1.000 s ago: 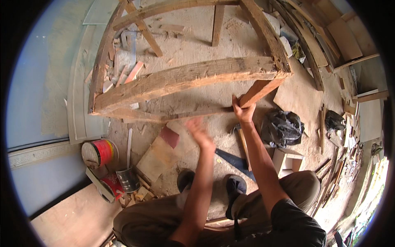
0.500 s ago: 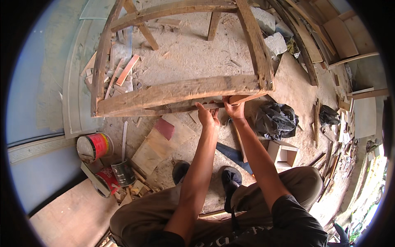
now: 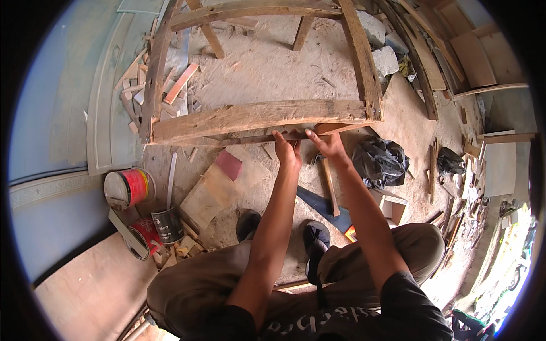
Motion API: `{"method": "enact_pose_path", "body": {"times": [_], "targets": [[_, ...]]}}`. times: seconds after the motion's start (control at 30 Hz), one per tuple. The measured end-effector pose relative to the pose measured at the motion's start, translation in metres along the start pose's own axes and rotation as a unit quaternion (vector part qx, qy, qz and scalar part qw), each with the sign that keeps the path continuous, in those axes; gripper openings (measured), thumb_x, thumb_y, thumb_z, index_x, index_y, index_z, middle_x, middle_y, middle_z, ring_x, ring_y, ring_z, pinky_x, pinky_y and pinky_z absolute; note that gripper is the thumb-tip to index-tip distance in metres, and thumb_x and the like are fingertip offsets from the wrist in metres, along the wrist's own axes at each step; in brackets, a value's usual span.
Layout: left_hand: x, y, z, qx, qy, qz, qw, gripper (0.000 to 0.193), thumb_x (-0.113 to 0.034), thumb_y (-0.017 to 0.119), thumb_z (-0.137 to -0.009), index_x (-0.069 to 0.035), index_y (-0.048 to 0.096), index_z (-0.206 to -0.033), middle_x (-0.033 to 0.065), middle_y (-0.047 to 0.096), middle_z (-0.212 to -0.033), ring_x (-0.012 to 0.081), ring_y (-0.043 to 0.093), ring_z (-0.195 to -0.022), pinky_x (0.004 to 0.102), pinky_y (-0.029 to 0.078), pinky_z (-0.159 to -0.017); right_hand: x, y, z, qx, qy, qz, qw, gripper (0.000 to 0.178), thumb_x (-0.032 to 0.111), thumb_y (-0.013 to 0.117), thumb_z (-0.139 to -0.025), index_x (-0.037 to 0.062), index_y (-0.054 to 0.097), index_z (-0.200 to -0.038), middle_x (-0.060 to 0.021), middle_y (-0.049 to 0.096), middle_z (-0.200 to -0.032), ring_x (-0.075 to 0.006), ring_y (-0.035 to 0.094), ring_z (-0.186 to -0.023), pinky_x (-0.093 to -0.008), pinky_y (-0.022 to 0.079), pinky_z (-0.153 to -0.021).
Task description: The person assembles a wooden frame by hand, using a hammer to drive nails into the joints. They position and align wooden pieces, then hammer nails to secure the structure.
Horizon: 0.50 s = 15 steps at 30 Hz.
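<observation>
A rough wooden frame (image 3: 261, 117), with legs and rails like a stool or small table, stands in front of me. Below its near rail runs a thin dark wooden strip (image 3: 250, 138). My left hand (image 3: 288, 151) is closed around this strip near its middle, thumb on top. Just to the right, my right hand (image 3: 330, 146) grips the strip too, its thumb laid along the top edge; its other fingers are mostly hidden under the rail. On the floor beneath my right forearm lies a hammer (image 3: 330, 184) with a wooden handle.
Paint cans (image 3: 168, 224) and a white-lidded bucket (image 3: 126, 187) stand at the left. A plywood piece (image 3: 205, 199) and a dark blue tapered blade (image 3: 318, 207) lie near my feet. A black plastic bag (image 3: 380, 165) sits to the right; wood scraps (image 3: 182, 83) litter the far left.
My right hand has turned and slid slightly down, its thumb now stretched along the strip. The hammer shows more fully. The whole view has shifted a little.
</observation>
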<state>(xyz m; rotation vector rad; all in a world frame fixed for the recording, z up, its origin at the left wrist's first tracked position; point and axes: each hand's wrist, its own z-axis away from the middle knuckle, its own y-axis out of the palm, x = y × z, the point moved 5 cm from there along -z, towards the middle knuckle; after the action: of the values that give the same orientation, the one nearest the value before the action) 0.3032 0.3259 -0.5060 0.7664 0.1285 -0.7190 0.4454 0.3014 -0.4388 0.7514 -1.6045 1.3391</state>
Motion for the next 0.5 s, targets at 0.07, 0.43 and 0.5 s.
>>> {"method": "enact_pose_path", "body": {"times": [0.07,0.43,0.5], "targets": [[0.001,-0.001,-0.003,-0.004,-0.003,0.0,1.0,0.068,-0.055,0.039,-0.099,-0.004,0.032,-0.143,0.0148,0.052,-0.13,0.0251,0.058,-0.115,0.0392,0.048,-0.102,0.03,-0.014,0.0,-0.038,-0.117,0.038,0.992,0.032,0.018,0.078,-0.081,-0.0024,0.062,-0.099,-0.0137,0.065,-0.089,-0.0255,0.062,-0.086,-0.0367,0.05,-0.078],[0.01,-0.007,-0.021,0.031,0.006,0.034,0.999,0.091,-0.069,0.045,-0.089,-0.004,0.024,-0.149,0.0176,0.036,-0.148,0.0311,0.039,-0.136,0.044,0.03,-0.116,0.22,-0.12,0.005,-0.335,-0.371,-0.04,0.865,0.078,0.054,0.056,-0.092,-0.0048,0.034,-0.138,-0.0234,0.045,-0.132,-0.0331,0.045,-0.126,-0.0456,0.038,-0.104],[0.009,-0.003,-0.011,-0.043,-0.049,0.023,0.998,0.098,-0.074,0.044,-0.086,-0.004,0.021,-0.15,0.0177,0.03,-0.151,0.0326,0.035,-0.138,0.0467,0.025,-0.117,0.275,-0.15,-0.011,-0.356,-0.251,0.055,0.898,0.078,0.053,0.054,-0.094,-0.0046,0.03,-0.14,-0.0236,0.045,-0.134,-0.0333,0.044,-0.128,-0.0434,0.037,-0.106]]}}
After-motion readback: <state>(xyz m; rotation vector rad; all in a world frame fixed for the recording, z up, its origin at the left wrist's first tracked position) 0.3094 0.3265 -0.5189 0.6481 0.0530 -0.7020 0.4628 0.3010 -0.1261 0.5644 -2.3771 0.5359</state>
